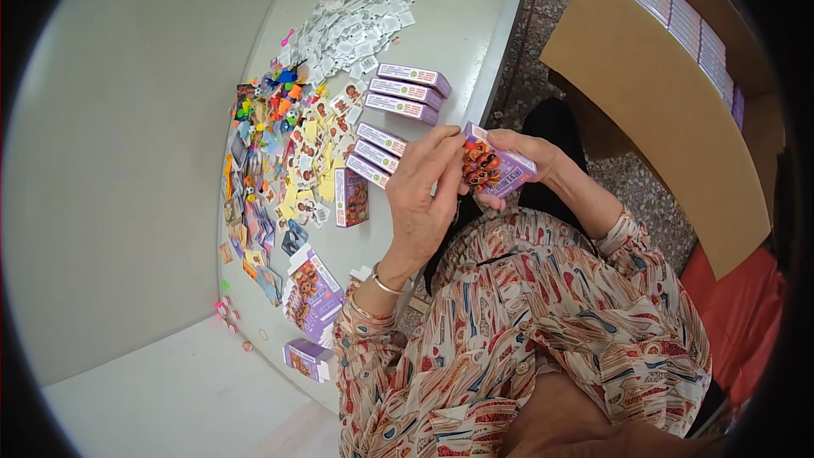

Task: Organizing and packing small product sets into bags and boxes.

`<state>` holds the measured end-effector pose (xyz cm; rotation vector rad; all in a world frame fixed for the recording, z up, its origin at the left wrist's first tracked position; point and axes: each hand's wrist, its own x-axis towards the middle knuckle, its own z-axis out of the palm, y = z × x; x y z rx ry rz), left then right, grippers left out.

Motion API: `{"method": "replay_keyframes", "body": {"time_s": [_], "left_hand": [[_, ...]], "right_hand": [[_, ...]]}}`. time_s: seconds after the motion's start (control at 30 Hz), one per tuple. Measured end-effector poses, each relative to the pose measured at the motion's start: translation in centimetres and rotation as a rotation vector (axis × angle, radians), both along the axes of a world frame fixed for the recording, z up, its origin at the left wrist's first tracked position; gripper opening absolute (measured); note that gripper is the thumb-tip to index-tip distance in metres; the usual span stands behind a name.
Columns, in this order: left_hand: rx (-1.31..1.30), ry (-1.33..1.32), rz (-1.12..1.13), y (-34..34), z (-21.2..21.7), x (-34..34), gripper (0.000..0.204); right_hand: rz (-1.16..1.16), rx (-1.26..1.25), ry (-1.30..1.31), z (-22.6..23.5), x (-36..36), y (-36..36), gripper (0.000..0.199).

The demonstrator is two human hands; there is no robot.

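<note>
The left hand (pixel 424 195) covers the near end of a small purple box (pixel 496 168); the right hand (pixel 530 157) hides its underside. Tiny coloured pieces (pixel 267 106) heaped on the surface (pixel 466 25) blur together. The cardboard carton (pixel 670 93) runs into the dark rim.

The small box (pixel 496 167) is purple with an orange and black cartoon picture on its face. The stacked boxes (pixel 407 92) are purple with pale labels. The desk (pixel 458 25) is off-white. The loose trinkets (pixel 271 102) near its left edge are orange, green, blue and pink. The sleeve (pixel 543 305) is cream, patterned red and blue.
</note>
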<state>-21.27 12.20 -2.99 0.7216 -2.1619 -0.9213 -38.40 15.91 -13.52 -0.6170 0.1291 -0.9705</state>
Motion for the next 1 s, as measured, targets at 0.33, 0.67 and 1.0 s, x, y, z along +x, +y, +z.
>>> {"method": "replay_keyframes", "body": {"time_s": [0.33,0.67,1.0], "left_hand": [[0.304,0.071,0.011,-1.2,0.0,0.6,0.016],[0.145,-0.206,-0.156,-6.1,2.4,3.7,0.034],[0.366,-0.237,-0.2,-14.2,2.3,7.2,0.029]], "right_hand": [[0.02,0.068,0.039,0.5,0.5,0.0,0.059],[-0.521,-0.134,0.836,5.5,-1.1,-2.0,0.055],[-0.991,-0.514,1.277,3.6,0.9,-7.2,0.051]]}}
